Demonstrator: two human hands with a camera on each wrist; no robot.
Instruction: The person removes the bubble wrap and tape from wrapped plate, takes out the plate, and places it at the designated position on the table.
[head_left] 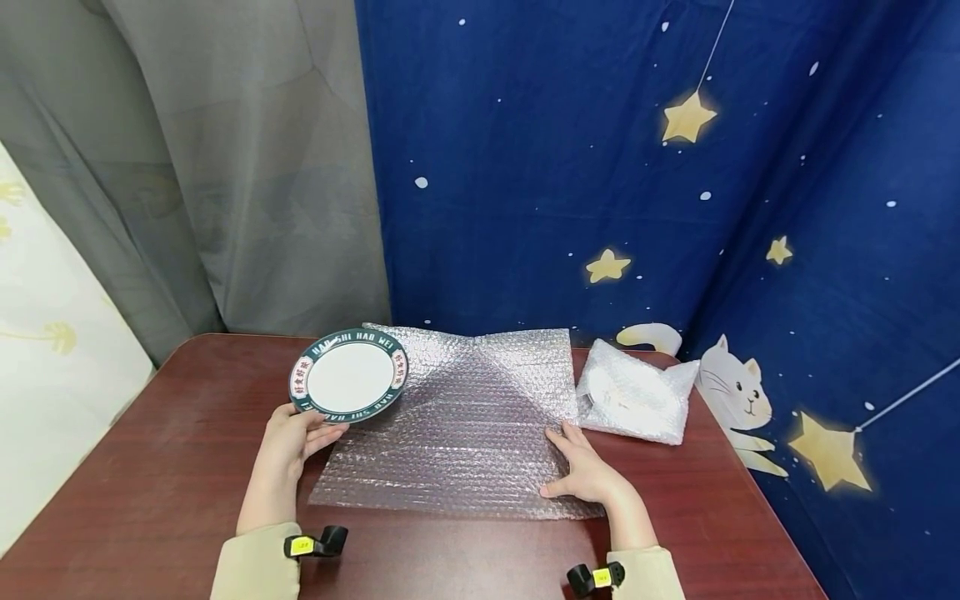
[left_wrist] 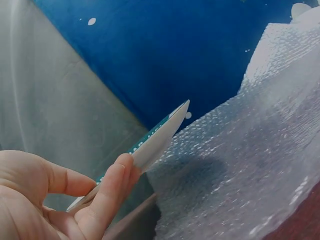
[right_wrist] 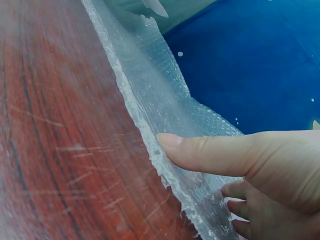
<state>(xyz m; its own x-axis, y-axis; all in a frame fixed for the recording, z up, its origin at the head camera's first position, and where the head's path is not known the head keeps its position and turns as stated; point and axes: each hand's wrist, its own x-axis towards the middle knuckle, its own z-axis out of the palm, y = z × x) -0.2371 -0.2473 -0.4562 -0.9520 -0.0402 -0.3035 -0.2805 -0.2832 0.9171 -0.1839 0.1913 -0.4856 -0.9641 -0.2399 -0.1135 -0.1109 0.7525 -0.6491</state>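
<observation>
My left hand (head_left: 291, 440) pinches the near left rim of a white plate (head_left: 350, 377) with a dark green lettered border. In the left wrist view the plate (left_wrist: 159, 137) appears edge-on, thumb on its upper face and fingers beneath. It is held tilted over the left part of a bubble wrap sheet (head_left: 457, 425), which lies spread across the table. Fingers spread, my right hand (head_left: 587, 473) rests on the sheet's right side. The right wrist view has its thumb (right_wrist: 200, 151) lying on the bubble wrap (right_wrist: 145, 90) near the front edge.
A bubble-wrapped package (head_left: 637, 393) lies on the reddish-brown table (head_left: 195, 450), just right of the sheet. Grey (head_left: 277, 167) and blue star-patterned curtains (head_left: 525, 167) hang behind the table's far edge. A pale patterned surface (head_left: 52, 350) stands at the left.
</observation>
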